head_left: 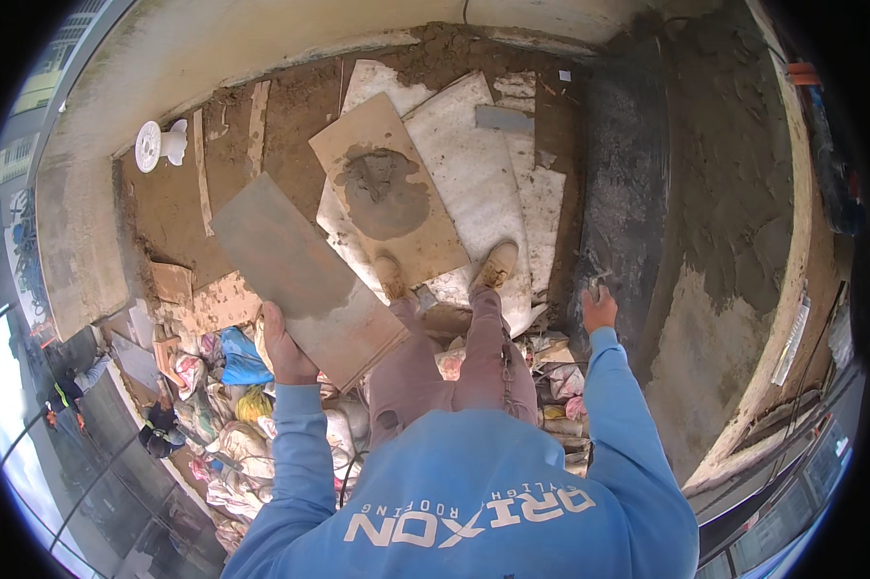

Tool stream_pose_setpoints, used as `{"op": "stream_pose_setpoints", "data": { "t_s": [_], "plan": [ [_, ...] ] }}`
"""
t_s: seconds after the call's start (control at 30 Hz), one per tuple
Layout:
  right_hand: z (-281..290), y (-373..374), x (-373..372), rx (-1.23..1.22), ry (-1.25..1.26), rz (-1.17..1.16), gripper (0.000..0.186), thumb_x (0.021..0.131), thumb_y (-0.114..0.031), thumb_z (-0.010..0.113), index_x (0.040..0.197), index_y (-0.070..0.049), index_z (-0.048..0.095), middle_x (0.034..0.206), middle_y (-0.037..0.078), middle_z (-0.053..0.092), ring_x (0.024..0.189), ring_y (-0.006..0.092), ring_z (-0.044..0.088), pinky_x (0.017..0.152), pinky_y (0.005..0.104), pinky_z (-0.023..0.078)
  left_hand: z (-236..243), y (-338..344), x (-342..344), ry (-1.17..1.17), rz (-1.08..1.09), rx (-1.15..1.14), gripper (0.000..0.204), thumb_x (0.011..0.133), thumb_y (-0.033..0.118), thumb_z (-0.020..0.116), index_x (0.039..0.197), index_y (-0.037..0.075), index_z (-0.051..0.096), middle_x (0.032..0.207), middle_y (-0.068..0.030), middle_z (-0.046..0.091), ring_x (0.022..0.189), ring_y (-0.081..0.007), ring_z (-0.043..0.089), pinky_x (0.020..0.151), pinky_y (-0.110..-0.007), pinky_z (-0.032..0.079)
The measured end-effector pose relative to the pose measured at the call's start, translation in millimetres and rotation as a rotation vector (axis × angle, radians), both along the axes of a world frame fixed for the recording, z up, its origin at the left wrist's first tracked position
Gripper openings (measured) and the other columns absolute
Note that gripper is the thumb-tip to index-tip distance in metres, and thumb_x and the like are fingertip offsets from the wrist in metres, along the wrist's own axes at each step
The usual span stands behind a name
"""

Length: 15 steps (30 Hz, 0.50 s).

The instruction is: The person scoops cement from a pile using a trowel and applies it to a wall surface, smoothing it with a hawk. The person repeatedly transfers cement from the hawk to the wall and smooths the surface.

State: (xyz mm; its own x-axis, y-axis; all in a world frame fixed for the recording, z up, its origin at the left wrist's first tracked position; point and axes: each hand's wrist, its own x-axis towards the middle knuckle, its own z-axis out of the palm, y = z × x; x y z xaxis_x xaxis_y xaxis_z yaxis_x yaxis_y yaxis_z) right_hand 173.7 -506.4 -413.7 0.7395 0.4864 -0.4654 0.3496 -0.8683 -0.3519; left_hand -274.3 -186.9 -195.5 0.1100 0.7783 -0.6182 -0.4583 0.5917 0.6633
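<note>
My left hand (pixel 287 349) grips the lower left edge of a flat rectangular board (pixel 300 261), tilted in front of my legs. Wet grey mortar is smeared over much of its face. On the right, my closed right hand (pixel 600 307) is around what looks like a trowel (pixel 597 273), against a dark, smooth band of mortar (pixel 623 193); its blade is hard to make out. Beyond my boots, a second board (pixel 425 207) lies on white sheets (pixel 483 164) and carries a mound of wet mortar (pixel 385 191).
A white spool (pixel 160 145) stands at the far left. Thin wood strips (pixel 203 174) lie on the brown ground. Stuffed sacks (pixel 247 449) are heaped behind my legs. Rough mortar (pixel 729 164) covers the right side, beside a pale edge (pixel 800 193). Other people (pixel 160 425) are at lower left.
</note>
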Motion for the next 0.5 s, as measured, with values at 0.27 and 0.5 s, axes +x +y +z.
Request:
{"op": "stream_pose_setpoints", "data": {
  "t_s": [0.27,0.5],
  "plan": [
    [-204,241,-115,-0.204,0.355,0.330,0.047,0.095,-0.043,0.055,0.108,0.001,0.061,0.108,0.029,0.066,0.107,0.0469,0.061,0.092,0.0511,0.048,-161,0,-66,-0.001,-0.017,-0.218,0.056,0.106,0.040,0.041,0.151,0.006,0.032,0.145,-0.0130,0.048,0.129,-0.0297,0.052,0.107,-0.044,0.045],
    [-467,395,-187,-0.018,0.474,0.144,0.048,0.099,-0.046,0.054,0.083,-0.001,0.058,0.059,0.009,0.053,0.044,0.0201,0.051,0.043,0.0388,0.042,-242,-44,-182,0.178,0.205,-0.355,0.059,0.105,0.041,0.044,0.150,0.004,0.032,0.144,-0.0155,0.048,0.125,-0.0291,0.055,0.105,-0.043,0.048]
  ]
}}
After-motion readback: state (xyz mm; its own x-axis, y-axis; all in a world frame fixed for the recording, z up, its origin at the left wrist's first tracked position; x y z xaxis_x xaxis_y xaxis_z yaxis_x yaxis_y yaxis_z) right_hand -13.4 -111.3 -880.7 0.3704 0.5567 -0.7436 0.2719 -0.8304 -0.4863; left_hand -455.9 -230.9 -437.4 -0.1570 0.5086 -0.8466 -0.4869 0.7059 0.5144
